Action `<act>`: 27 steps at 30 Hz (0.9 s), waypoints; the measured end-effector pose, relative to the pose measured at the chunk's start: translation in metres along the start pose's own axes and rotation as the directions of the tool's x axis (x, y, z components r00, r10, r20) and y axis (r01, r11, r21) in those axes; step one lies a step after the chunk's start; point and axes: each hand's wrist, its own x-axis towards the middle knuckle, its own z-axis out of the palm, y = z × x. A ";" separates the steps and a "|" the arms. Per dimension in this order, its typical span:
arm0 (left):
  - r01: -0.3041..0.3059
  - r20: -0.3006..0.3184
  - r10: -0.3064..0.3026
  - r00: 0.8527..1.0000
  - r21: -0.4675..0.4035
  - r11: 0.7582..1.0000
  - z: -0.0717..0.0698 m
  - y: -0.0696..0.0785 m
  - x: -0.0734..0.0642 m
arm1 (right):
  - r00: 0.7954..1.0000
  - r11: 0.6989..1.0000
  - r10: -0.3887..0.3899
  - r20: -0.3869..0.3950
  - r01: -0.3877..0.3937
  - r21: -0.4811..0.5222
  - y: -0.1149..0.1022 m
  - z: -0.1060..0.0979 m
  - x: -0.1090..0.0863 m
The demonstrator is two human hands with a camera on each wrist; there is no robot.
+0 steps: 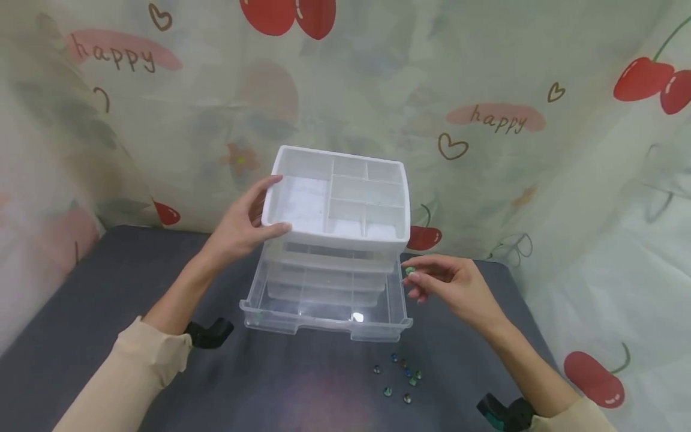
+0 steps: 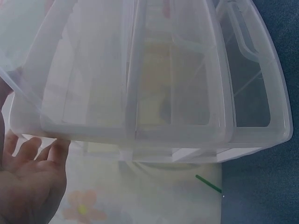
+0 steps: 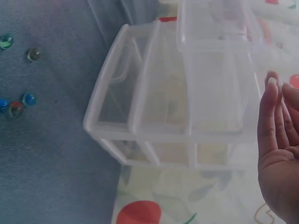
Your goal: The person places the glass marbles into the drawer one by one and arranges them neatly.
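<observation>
A plastic drawer organizer [image 1: 340,241] stands mid-table, with a white divided tray as its top. Its clear bottom drawer [image 1: 326,324] sticks out toward me. My left hand [image 1: 237,225] grips the organizer's left side, thumb at the front corner and a finger over the tray rim. In the left wrist view, fingers [image 2: 58,151] of that hand lie along the organizer's side. Beside the drawer's right wall, my right hand [image 1: 453,288] pinches a green marble [image 1: 410,271] between thumb and fingers. The right wrist view shows the right hand [image 3: 280,154] near the organizer, its marble hidden there.
Several blue, green and brown glass marbles [image 1: 407,372] lie on the dark tabletop [image 1: 259,384], in front of the drawer to the right. A cherry-printed cloth [image 1: 356,90] hangs close behind the table and along both sides.
</observation>
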 end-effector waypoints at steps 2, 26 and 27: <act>0.001 0.005 -0.001 1.000 0.003 1.000 0.000 -0.001 -0.001 | 1.000 1.000 -0.003 0.012 0.002 0.009 -0.002 0.002 0.003; 0.016 -0.009 -0.016 1.000 0.022 1.000 -0.001 -0.002 -0.001 | 0.988 0.998 0.039 0.152 -0.047 0.044 -0.020 0.042 0.054; 0.016 -0.009 -0.016 1.000 0.022 1.000 -0.001 -0.001 -0.001 | 0.987 0.998 0.042 0.153 -0.049 0.040 -0.020 0.043 0.056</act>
